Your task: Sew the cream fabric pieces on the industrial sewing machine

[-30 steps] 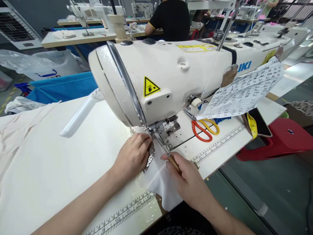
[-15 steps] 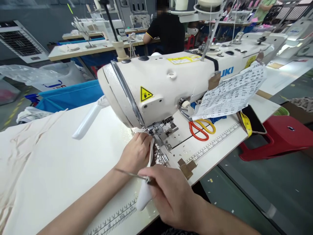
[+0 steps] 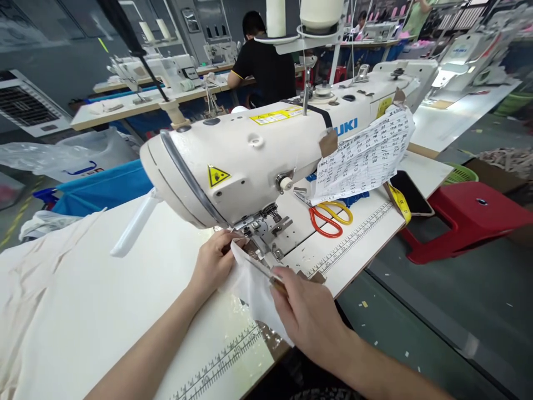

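A white sewing machine [image 3: 233, 166] stands on a white table. My left hand [image 3: 214, 258] is closed on the upper edge of a small white cloth [image 3: 254, 289], close to the presser foot [image 3: 260, 244]. Right of it, my right hand [image 3: 306, 314] grips the wooden handle of a thin metal pointed tool [image 3: 260, 266], whose shaft points up and left over the cloth toward the presser foot. The cloth hangs down between both hands, toward the table's front edge.
Orange and yellow scissors [image 3: 328, 218], a handwritten sheet [image 3: 364, 158], a yellow tape measure [image 3: 398, 203] and a phone [image 3: 410, 191] are to the right. Cream fabric [image 3: 35, 272] covers the left. Beyond are a red stool [image 3: 478, 216] and a person in black [image 3: 266, 66].
The view has shifted. The white cloth is now spread out between my hands. The tool's tip has moved from over my left wrist to the cloth near the presser foot.
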`<state>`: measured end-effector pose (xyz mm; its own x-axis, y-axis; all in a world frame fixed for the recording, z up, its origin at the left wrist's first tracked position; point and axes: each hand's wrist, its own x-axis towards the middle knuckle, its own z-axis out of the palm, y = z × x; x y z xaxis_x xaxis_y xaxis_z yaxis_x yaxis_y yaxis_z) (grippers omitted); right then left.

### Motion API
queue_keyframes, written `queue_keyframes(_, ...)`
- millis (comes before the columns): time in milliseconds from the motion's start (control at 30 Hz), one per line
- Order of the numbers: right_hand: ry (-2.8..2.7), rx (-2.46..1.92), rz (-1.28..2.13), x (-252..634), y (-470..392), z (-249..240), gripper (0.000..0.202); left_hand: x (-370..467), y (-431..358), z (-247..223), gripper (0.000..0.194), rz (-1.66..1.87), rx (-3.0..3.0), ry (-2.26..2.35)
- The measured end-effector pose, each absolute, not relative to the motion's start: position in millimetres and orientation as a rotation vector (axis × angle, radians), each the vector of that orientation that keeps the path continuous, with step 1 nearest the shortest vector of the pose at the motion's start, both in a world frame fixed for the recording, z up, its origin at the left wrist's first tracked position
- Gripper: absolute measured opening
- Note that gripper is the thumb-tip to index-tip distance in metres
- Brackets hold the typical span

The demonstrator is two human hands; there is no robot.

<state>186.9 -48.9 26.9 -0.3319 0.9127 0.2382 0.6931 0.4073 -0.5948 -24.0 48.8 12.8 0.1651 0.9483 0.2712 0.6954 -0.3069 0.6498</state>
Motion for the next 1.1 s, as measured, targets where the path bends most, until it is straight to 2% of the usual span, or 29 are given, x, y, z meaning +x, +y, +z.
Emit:
queue_keyframes(133,-2.17,-1.49,0.38,182,-31,20,0.031,-24,50,15,0.031,0.938,1.958,1.563)
queue_keyframes(300,-2.184,-1.495,0.356,173,-19,19,0.025,-26,52,12,0.03,0.943,1.925,1.568)
queue_keyframes(1100,-2.227,-1.434,0.247,173,-10,14,0.024,-26,51,12,0.032,0.926,1.96,1.581)
